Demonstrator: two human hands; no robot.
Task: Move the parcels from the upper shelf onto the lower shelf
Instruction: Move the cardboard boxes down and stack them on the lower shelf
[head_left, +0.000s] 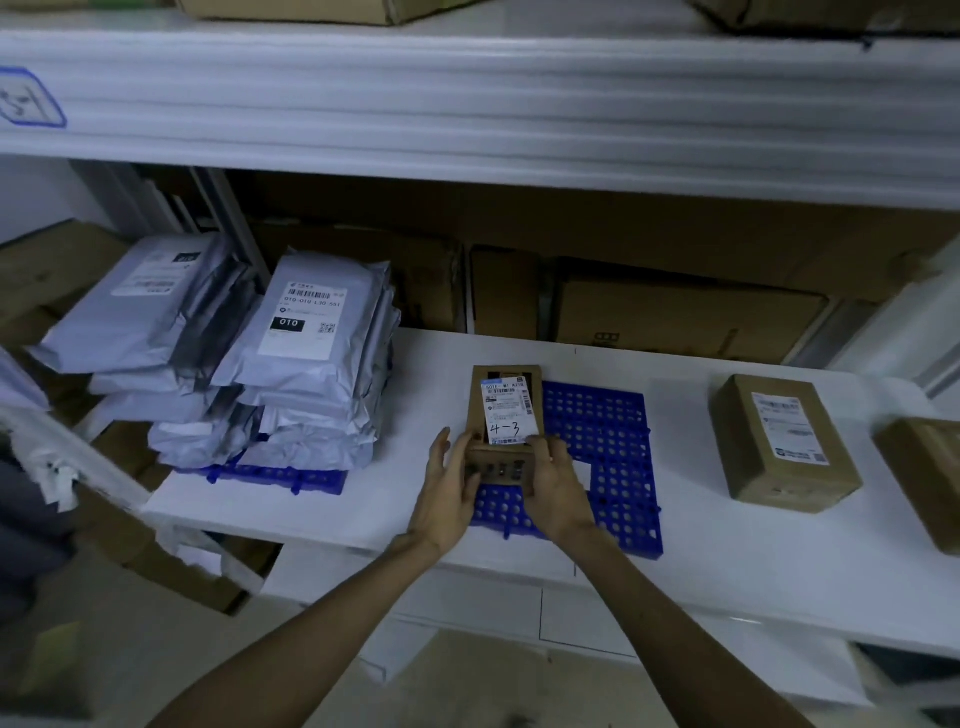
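Parcel (506, 410): small brown cardboard box with a white label marked "4-3", far end tilted up, over the left part of a blue perforated mat (602, 431). Whether the near end touches the mat cannot be told.
Right hand (558, 493): grasping the parcel's near right corner, thumb on top just below the label, fingers curled underneath.
Left hand (447, 488): released, fingers fairly straight, palm pressed against the parcel's near left side.
Lower shelf (727, 545): white surface carrying the mat.
Upper shelf (467, 104): white front edge wrapped in clear film, with cardboard boxes (311, 10) partly in view on top.
Grey mailer bags (311, 353): two leaning stacks at the left of the lower shelf, resting on a second blue mat (275, 475). Top bag labelled "010".
Brown box (779, 441): labelled, well apart to the right of the parcel, directly on the shelf. Another carton (930, 467) just beside it, cut off by the frame.
Flat cartons (675, 312): standing along the back of the lower shelf, in shadow.
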